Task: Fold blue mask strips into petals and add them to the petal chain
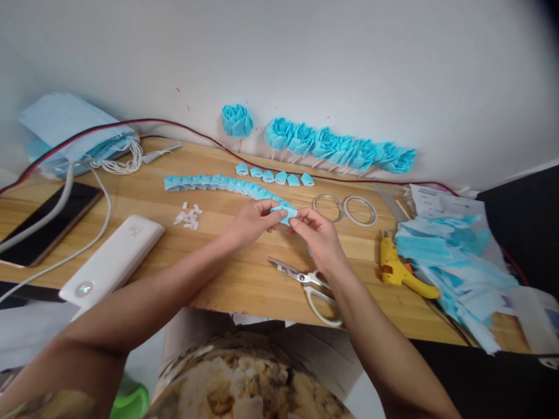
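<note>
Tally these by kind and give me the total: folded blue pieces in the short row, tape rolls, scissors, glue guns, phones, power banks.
Folded blue pieces in the short row: 6
Tape rolls: 2
Scissors: 1
Glue gun: 1
Phone: 1
Power bank: 1
Total: 12

You wore a shirt [244, 384] in a blotchy print of brown, tan and cream, with darker, soft-edged patches and touches of orange-brown. A sleeve [56, 404] in a similar mottled print ended above your left elbow, leaving the forearm [174, 285] and left hand [251, 224] bare, as were your right forearm [375, 326] and right hand [321, 238]. Your trousers [192, 331] were a plain, pale greyish beige.
</note>
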Available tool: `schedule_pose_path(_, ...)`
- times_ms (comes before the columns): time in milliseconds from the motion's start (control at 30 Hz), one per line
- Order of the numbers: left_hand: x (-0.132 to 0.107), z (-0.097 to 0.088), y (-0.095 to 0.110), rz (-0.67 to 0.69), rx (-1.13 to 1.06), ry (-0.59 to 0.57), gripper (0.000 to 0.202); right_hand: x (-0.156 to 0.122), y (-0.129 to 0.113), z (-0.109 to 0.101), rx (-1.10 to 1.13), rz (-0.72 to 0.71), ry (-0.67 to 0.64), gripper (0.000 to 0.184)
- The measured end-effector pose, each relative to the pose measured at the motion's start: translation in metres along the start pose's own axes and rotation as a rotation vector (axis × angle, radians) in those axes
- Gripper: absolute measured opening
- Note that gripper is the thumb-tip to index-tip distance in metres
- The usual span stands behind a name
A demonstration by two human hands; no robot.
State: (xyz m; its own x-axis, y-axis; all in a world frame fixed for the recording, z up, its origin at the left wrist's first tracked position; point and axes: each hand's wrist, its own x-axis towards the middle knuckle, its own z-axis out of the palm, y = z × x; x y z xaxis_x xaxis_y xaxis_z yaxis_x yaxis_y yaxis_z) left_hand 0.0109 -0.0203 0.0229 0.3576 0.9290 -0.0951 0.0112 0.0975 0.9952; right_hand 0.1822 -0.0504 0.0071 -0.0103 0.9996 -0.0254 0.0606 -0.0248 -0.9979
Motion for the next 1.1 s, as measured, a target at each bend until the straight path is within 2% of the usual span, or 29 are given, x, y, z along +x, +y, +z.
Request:
schedule_pose_path(300,0.0000,0.0008,-0.0004,0.004,0.027,0.017,0.021,-0.0037,-0.0047,-0.0022,-0.030,-0.033,-0.049,0.023)
schedule_pose_path(533,-0.0014,0.0015,0.0011,0.017,0.061,0.002,0.020,-0.0035,-0.0037,-0.0023,-0.177,-0.101,0.013,0.021)
schedule_pose_path(700,0.0021,-0.0052,-0.0016,-0.047,-0.078,-0.099,0.023,-0.0047,-0.0066,-0.0042,-0.180,-0.120,0.051,0.019)
schedule_pose_path(867,0.0025,-0.0068,0.0002,-0.075,-0.101,-0.061,0.031,-0.0054,-0.0087,-0.0047,-0.181,-0.111,0.053,0.018)
schedule_pose_path(1100,0.0004,-0.0007,0.0065,-0.036,0.022,-0.102,0.016,-0.0057,-0.0069,-0.0035,-0.187,-0.122,0.043,0.019)
